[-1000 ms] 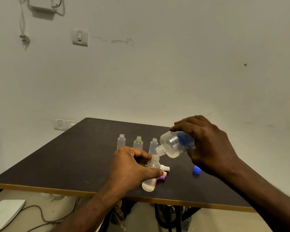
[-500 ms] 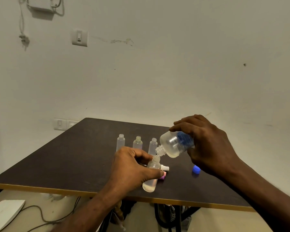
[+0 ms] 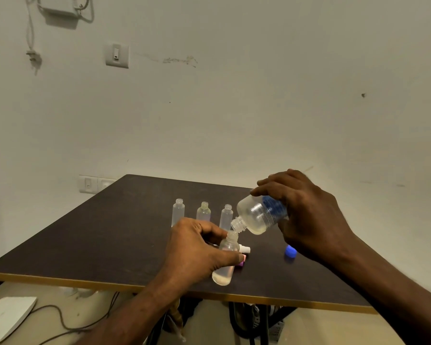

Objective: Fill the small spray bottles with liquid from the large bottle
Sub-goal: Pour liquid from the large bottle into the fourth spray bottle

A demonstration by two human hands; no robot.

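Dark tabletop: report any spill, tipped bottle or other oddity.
No spill shows on the dark tabletop. The three small clear bottles behind stand upright, uncapped. Loose blue cap lies right of the pouring; pink and white sprayer parts lie beside the held bottle.

A dark table (image 3: 90, 242) stands against a pale wall (image 3: 259, 95) bearing a switch (image 3: 116, 55).

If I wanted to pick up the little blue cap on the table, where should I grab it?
Pinch the blue cap by its round sides, coming straight down from above. It sits low on the table, so only the sides give your fingers something to squeeze. It lies just below the right hand that tips the large bottle, so probably reach in from the near table edge.
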